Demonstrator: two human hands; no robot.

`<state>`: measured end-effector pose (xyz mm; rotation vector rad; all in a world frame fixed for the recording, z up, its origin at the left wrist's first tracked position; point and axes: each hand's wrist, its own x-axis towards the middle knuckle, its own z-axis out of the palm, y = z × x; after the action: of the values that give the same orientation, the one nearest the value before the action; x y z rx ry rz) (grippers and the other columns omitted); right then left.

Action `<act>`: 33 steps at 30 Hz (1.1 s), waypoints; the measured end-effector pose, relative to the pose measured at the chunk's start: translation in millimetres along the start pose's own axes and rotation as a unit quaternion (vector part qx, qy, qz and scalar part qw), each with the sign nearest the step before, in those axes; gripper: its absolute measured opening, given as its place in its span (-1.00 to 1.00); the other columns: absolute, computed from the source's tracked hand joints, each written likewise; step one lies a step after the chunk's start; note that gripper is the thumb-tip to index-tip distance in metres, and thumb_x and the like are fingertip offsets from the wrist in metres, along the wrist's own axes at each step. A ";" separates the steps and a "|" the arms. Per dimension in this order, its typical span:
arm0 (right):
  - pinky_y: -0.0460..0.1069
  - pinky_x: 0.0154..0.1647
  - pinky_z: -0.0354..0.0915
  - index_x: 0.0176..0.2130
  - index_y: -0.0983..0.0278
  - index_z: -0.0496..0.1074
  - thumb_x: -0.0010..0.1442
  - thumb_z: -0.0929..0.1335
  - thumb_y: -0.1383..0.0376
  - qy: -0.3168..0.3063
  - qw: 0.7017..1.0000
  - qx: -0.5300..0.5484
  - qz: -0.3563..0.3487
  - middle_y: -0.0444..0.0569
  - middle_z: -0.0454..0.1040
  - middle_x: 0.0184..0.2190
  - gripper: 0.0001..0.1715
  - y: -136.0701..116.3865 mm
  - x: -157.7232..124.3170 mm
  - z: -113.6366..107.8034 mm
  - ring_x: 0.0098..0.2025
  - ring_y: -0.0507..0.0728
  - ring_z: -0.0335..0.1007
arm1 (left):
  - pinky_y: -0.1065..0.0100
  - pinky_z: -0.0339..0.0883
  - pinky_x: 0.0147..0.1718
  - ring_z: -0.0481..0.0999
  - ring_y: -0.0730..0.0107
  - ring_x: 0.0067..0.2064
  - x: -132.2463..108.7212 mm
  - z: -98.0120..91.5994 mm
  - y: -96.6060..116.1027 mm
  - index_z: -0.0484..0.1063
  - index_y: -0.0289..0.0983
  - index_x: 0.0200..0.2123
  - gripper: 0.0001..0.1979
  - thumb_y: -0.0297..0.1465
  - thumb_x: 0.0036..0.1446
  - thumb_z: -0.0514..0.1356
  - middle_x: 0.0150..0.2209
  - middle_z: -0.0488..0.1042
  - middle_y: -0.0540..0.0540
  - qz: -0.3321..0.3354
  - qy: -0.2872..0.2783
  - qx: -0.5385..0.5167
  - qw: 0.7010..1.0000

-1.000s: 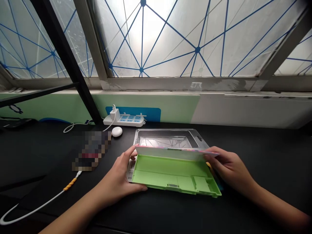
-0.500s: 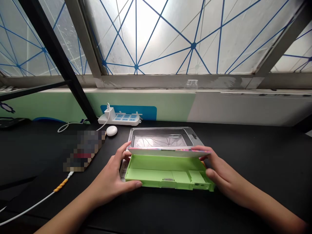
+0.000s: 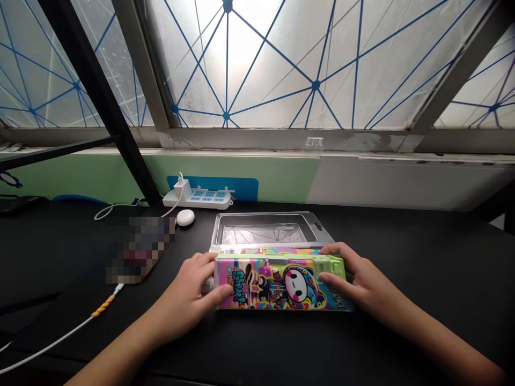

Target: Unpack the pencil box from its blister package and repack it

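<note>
A pencil case (image 3: 273,287), bright green with a colourful cartoon cover, is held between my two hands just above or on the dark desk. Its printed face is tilted toward me, and the green edge shows along the top. My left hand (image 3: 193,287) grips the left end, thumb on the printed front and fingers behind. At the right end, my right hand (image 3: 358,273) has its thumb on the front, near the green corner, and fingers over the top. Directly behind lies a clear plastic package tray (image 3: 322,236), partly covered by the case.
A white power strip (image 3: 197,199) with a plugged-in charger stands against the wall. Near it lies a small white rounded case (image 3: 185,217). To the left are a blurred-out phone-like device (image 3: 140,257) and its white cable (image 3: 68,335). A black slanted post (image 3: 132,161) rises at the back left.
The pencil case's green inside was facing me with the lid raised. Now the case has turned over toward me, and its printed face shows. Both hands still hold the ends.
</note>
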<state>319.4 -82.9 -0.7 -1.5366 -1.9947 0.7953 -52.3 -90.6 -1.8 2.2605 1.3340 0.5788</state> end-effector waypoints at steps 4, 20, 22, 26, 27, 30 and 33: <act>0.06 -0.38 0.37 -0.07 0.13 0.36 0.33 0.26 -0.11 -0.013 0.999 -0.050 0.011 -0.09 0.59 -0.34 -0.58 -0.6 4.7 -0.1 -0.37 0.21 0.52 | 0.01 0.29 0.12 0.38 -0.02 0.16 0.7 5.3 3.0 0.50 -0.12 -0.04 -0.62 -0.03 0.34 0.07 0.17 0.43 -0.14 -0.030 0.023 0.042 0.998; 0.23 -0.09 0.33 -0.07 0.32 0.47 0.40 0.26 0.06 0.033 0.934 -0.309 -0.178 0.13 0.48 -0.18 -0.59 -68.9 29.2 52.1 -0.12 0.32 0.38 | 0.03 0.28 0.21 0.37 -0.02 0.29 -9.8 16.4 -10.3 0.06 -0.03 0.32 -0.17 -0.11 0.08 0.38 0.30 0.35 -0.19 -0.074 0.055 -0.061 0.994; 0.22 -0.12 0.34 -0.15 0.32 0.48 0.41 0.24 0.09 0.038 0.935 -0.306 -0.174 0.11 0.46 -0.24 -0.61 -71.6 36.2 59.9 -0.16 0.30 0.36 | 0.02 0.30 0.19 0.41 -0.02 0.26 -8.6 15.7 -9.8 0.05 -0.02 0.33 -0.14 -0.12 0.05 0.40 0.26 0.42 -0.18 -0.086 0.061 -0.071 0.992; 0.18 -0.15 0.35 -0.23 0.34 0.45 0.42 0.21 0.21 0.065 0.928 -0.316 -0.186 0.11 0.42 -0.27 -0.67 -69.1 42.4 65.9 -0.19 0.28 0.35 | 0.05 0.34 0.17 0.44 -0.01 0.25 -6.1 14.1 -9.1 0.04 -0.04 0.34 -0.12 -0.14 0.05 0.40 0.25 0.43 -0.20 -0.077 0.055 -0.092 0.991; 0.17 -0.15 0.36 -0.25 0.34 0.44 0.42 0.21 0.23 0.071 0.926 -0.320 -0.190 0.11 0.42 -0.28 -0.68 -68.3 42.5 66.6 -0.19 0.27 0.35 | 0.06 0.35 0.17 0.44 -0.01 0.25 -5.8 13.8 -8.8 0.02 -0.04 0.36 -0.11 -0.15 0.06 0.40 0.26 0.42 -0.22 -0.074 0.051 -0.096 0.991; 0.17 -0.16 0.36 -0.28 0.34 0.42 0.43 0.20 0.27 0.088 0.920 -0.325 -0.200 0.11 0.40 -0.28 -0.68 -66.5 41.5 69.0 -0.20 0.27 0.35 | 0.04 0.34 0.18 0.43 0.01 0.26 -5.8 12.7 -7.3 -0.04 -0.04 0.39 -0.08 -0.17 0.10 0.38 0.28 0.39 -0.22 -0.077 0.043 -0.100 0.991; 0.18 -0.17 0.37 -0.27 0.35 0.41 0.43 0.19 0.26 0.106 0.917 -0.322 -0.210 0.11 0.39 -0.28 -0.68 -64.5 40.3 71.6 -0.19 0.28 0.34 | 0.05 0.33 0.20 0.40 0.03 0.29 -7.1 11.6 -5.7 -0.07 -0.04 0.41 -0.07 -0.19 0.10 0.38 0.29 0.38 -0.21 -0.078 0.041 -0.098 0.991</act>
<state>216.3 -66.9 -4.4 -1.3351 -2.4166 -0.2253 -52.9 -96.3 -15.4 1.9756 1.4116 0.7216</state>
